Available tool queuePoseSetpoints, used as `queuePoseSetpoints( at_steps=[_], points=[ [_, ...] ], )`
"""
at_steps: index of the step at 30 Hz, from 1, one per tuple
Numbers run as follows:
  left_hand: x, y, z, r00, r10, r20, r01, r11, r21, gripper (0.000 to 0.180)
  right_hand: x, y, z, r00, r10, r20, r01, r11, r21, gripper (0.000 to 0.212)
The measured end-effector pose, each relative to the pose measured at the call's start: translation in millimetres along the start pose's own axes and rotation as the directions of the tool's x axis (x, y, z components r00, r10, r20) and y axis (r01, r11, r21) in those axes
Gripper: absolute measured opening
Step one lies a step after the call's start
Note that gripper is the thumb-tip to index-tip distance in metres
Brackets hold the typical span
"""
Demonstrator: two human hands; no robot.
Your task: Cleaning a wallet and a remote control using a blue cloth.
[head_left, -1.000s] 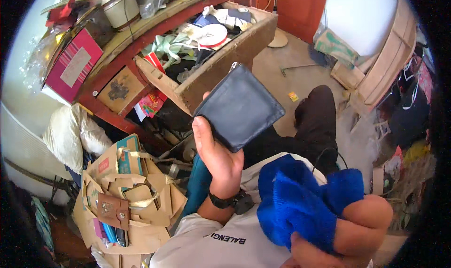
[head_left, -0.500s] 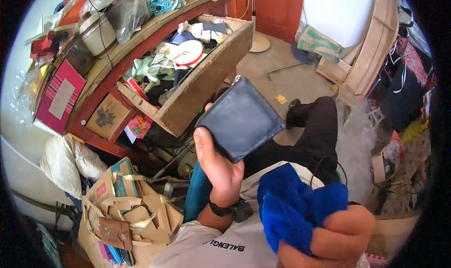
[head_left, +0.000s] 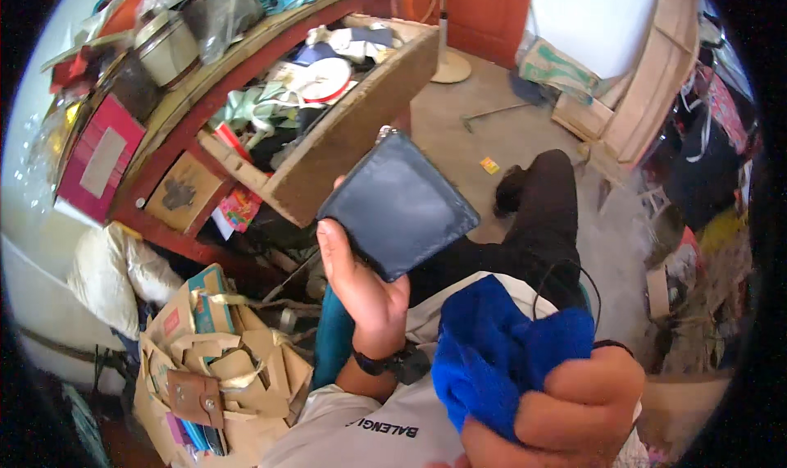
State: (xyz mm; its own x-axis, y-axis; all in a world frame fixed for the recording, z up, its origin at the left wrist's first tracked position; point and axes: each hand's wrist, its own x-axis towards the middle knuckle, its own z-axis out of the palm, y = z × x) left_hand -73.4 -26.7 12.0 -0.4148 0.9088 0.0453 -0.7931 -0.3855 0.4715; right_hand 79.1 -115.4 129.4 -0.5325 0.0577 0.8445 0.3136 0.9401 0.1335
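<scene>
A flat, dark, square wallet (head_left: 398, 206) is held up in my left hand (head_left: 365, 292), with the thumb along its near left edge and the other fingers mostly behind it. A small metal piece shows at its top corner. Lower and to the right, my right hand (head_left: 566, 411) is closed on a bunched blue cloth (head_left: 496, 345). Wallet and cloth are apart. Down to my left, a brown wallet (head_left: 195, 398) with snaps lies on a pile of flattened cardboard (head_left: 254, 419).
An open wooden drawer (head_left: 348, 132), full of cloths and odds and ends, juts from a red cabinet (head_left: 156, 230) ahead on the left. White sacks (head_left: 102, 283) sit below it. A fan base (head_left: 451, 68) and a yellow packet (head_left: 489, 165) are on the floor.
The wallet and my left hand have shifted slightly left. My right hand has also come a little left and down with the blue cloth. Both holds are unchanged.
</scene>
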Motion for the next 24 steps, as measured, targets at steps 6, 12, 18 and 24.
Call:
queuePoseSetpoints(
  at_steps=[6, 12, 18, 24],
  points=[
    [-8.6, 7.9, -4.1, 1.0, -0.009, -0.005, 0.009, 1.0, -0.028, 0.047, 25.0, 6.8, -0.8, 0.99, -0.009, -0.14, 0.03, 0.988, 0.148, 0.032],
    [-4.5, 19.5, -16.9, 0.997, -0.075, -0.027, 0.071, 0.989, -0.133, 0.044, -2.2, 16.0, 21.9, 0.943, -0.162, -0.292, 0.187, 0.98, 0.063, 0.02],
    [-4.7, 26.6, -9.7, 0.991, -0.126, 0.038, 0.131, 0.969, -0.209, 0.038, 22.5, 15.9, 45.3, 0.894, -0.276, -0.354, 0.239, 0.96, -0.144, 0.015],
    [1.2, 18.8, -20.9, 0.988, -0.149, -0.035, 0.139, 0.968, -0.21, 0.04, 18.0, 38.2, 18.9, 0.879, 0.385, 0.281, -0.41, 0.912, 0.034, 0.046]
  ],
)
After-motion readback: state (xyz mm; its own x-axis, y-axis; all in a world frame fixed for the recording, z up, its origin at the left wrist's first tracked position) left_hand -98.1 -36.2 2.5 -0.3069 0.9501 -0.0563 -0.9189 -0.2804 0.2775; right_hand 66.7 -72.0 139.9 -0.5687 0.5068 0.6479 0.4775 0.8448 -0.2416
